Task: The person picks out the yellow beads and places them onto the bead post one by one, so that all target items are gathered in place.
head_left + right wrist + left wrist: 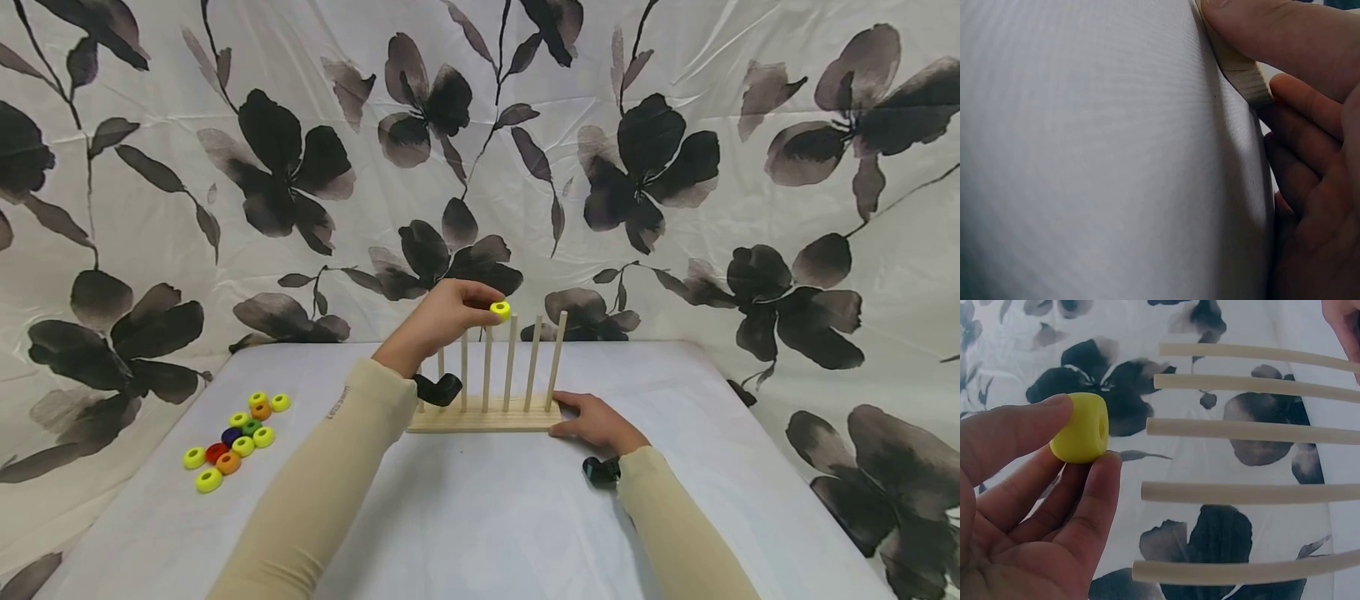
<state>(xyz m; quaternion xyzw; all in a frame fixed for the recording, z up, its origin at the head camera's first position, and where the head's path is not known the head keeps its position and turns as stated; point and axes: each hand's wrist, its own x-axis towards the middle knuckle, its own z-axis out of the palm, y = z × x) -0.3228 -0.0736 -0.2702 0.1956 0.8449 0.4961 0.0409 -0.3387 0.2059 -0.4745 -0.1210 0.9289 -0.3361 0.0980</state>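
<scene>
My left hand pinches a yellow bead between thumb and fingertips, up at the level of the peg tops. In the left wrist view the bead is rounded, its hole turned toward the tips of the wooden pegs, with a gap between. These pegs stand upright in a row on a pale wooden base. At the base's right end my right hand grips it, thumb along the front edge and fingers round the end. The right wrist view shows that base corner between thumb and fingers.
Loose beads in yellow, orange, red, green and dark blue lie in a cluster on the left of the white-covered table. Behind the table hangs a floral cloth. Each wrist wears a small black camera.
</scene>
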